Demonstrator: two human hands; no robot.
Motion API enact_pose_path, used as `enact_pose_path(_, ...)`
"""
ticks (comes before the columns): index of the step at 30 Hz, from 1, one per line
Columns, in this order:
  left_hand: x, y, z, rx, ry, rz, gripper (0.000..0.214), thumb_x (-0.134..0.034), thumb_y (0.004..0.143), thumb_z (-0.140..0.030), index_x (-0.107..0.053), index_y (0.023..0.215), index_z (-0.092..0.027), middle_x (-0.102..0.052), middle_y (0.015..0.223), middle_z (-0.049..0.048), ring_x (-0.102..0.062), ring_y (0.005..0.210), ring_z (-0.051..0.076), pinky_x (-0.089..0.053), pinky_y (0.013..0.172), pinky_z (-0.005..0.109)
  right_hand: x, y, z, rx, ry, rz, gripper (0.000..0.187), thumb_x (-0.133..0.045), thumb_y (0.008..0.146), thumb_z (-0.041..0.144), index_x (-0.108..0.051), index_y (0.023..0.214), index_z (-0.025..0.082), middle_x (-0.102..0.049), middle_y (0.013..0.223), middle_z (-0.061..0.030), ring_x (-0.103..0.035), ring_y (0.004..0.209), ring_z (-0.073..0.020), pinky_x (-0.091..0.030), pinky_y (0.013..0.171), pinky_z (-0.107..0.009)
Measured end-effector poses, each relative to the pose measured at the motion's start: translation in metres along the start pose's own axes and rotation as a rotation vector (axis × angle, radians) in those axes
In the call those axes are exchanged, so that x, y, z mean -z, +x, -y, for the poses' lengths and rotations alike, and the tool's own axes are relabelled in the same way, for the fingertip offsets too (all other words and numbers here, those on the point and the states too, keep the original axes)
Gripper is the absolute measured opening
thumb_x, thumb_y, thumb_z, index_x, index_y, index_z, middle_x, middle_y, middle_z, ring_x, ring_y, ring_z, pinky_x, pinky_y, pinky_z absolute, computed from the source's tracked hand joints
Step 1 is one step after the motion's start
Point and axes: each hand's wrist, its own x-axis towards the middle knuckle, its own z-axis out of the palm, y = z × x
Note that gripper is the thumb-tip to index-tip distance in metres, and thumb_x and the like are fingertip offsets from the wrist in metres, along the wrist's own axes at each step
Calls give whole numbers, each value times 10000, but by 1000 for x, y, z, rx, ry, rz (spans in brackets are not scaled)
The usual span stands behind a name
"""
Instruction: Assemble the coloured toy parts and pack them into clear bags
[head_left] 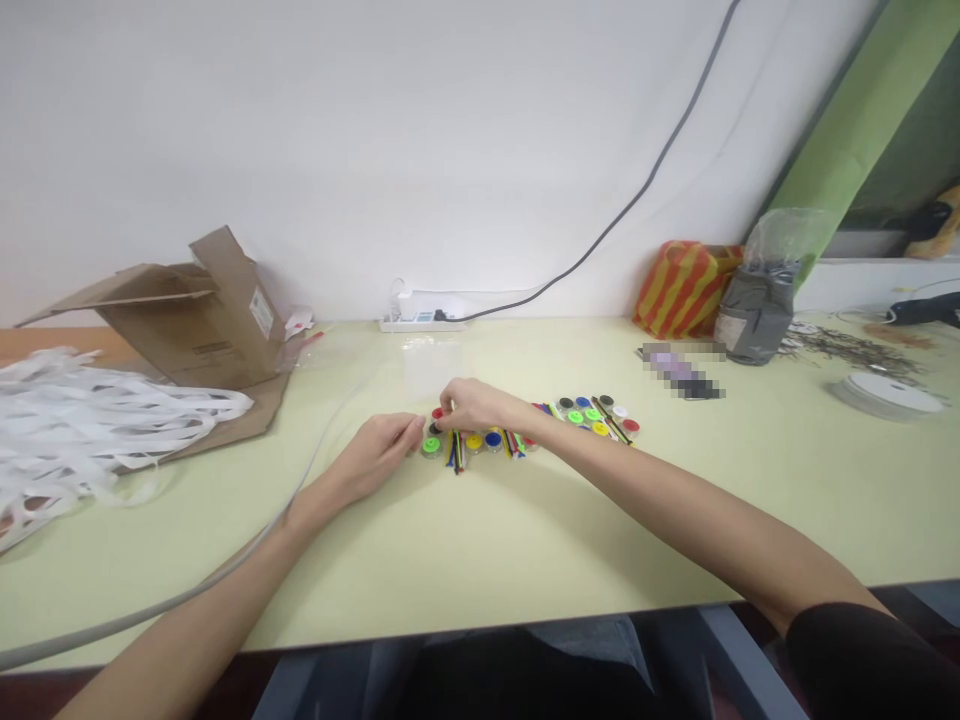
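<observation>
Two sets of small round paint pots with coloured lids lie on the pale yellow table (525,540). The nearer set (480,441) has green, yellow and blue lids, with thin coloured brushes beside it. The farther set (596,416) lies to its right. My right hand (474,405) rests over the nearer set, its fingers pinched on a small pot at the set's left end. My left hand (379,453) lies flat on the table just left of the green-lidded pot (430,446), fingers together and stretched toward it.
An open cardboard box (187,320) and a heap of white strips (90,420) fill the left side. A power strip (420,320) with a grey cable sits by the wall. A clear plastic cup (431,370), a striped bag (686,288), a plastic bag (761,300) and a tape roll (889,393) stand behind and right.
</observation>
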Motion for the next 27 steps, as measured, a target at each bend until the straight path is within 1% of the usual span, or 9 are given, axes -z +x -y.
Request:
enact_pose_path(3, 0, 0, -1, 0, -4, -3, 435, -322, 1024, -389, -442, 657, -189, -432, 616, -32, -391, 582, 121, -317, 601, 266, -1, -1, -1, -13, -20, -48, 188, -597, 815, 296, -699, 858, 145, -722, 755, -78, -591, 642, -164, -374, 550, -249)
enact_pose_path(7, 0, 0, 0, -4, -1, -7, 442, -321, 1025, -394, -454, 658, -189, -438, 611, -33, -403, 578, 121, -323, 606, 268, 2, -3, -5, 16, 22, -85, 152, -590, 821, 267, -690, 822, 153, -711, 714, -59, -591, 637, -155, -391, 585, -240)
enact_pose_path(12, -1, -1, 2, -7, -1, -35, 436, -322, 1024, -383, -445, 653, -191, -439, 606, -33, -400, 579, 121, -321, 605, 274, 13, -27, -14, 33, 139, -230, 109, -569, 836, 226, -653, 812, 160, -680, 677, -29, -570, 601, -130, -378, 603, -234)
enact_pose_path(15, -2, -2, 2, 2, -24, -133, 389, -355, 1011, -372, -413, 667, -201, -418, 608, -37, -380, 580, 124, -314, 587, 276, 19, -53, -29, 23, 249, -326, 115, -545, 858, 255, -601, 798, 175, -630, 621, 1, -521, 536, -112, -347, 560, -231)
enact_pose_path(17, -1, -2, 0, -9, -57, -238, 304, -421, 981, -343, -421, 710, -206, -487, 661, -31, -425, 622, 127, -356, 619, 269, 23, -71, -43, 6, 354, -387, 123, -529, 870, 286, -572, 813, 185, -580, 580, 25, -479, 500, -105, -317, 525, -229)
enact_pose_path(19, 0, -1, -4, -32, -93, -327, 216, -483, 931, -275, -419, 735, -208, -616, 800, -4, -515, 712, 130, -417, 701, 270, 26, -87, -57, -21, 472, -467, 147, -522, 876, 328, -555, 826, 193, -513, 542, 49, -422, 474, -101, -286, 499, -231)
enact_pose_path(21, 3, 4, -10, -40, -114, -394, 200, -500, 876, -201, -395, 706, -209, -693, 923, 23, -587, 801, 142, -455, 776, 287, 30, -98, -71, -43, 562, -597, 150, -526, 862, 344, -524, 811, 203, -464, 543, 61, -386, 485, -101, -275, 496, -236)
enact_pose_path(24, 7, 21, -21, -10, -163, -476, 231, -497, 821, -149, -362, 642, -210, -735, 905, 36, -645, 839, 166, -493, 809, 316, 33, -104, -90, -34, 601, -839, 127, -524, 791, 266, -420, 731, 223, -443, 598, 53, -397, 558, -111, -301, 533, -241)
enact_pose_path(27, 7, 45, -29, 1, -262, -557, 268, -511, 775, -133, -323, 600, -211, -744, 842, 39, -669, 800, 170, -527, 793, 326, 31, -101, -105, -17, 565, -977, 202, -495, 711, 200, -302, 660, 235, -431, 639, 39, -404, 628, -119, -338, 595, -249)
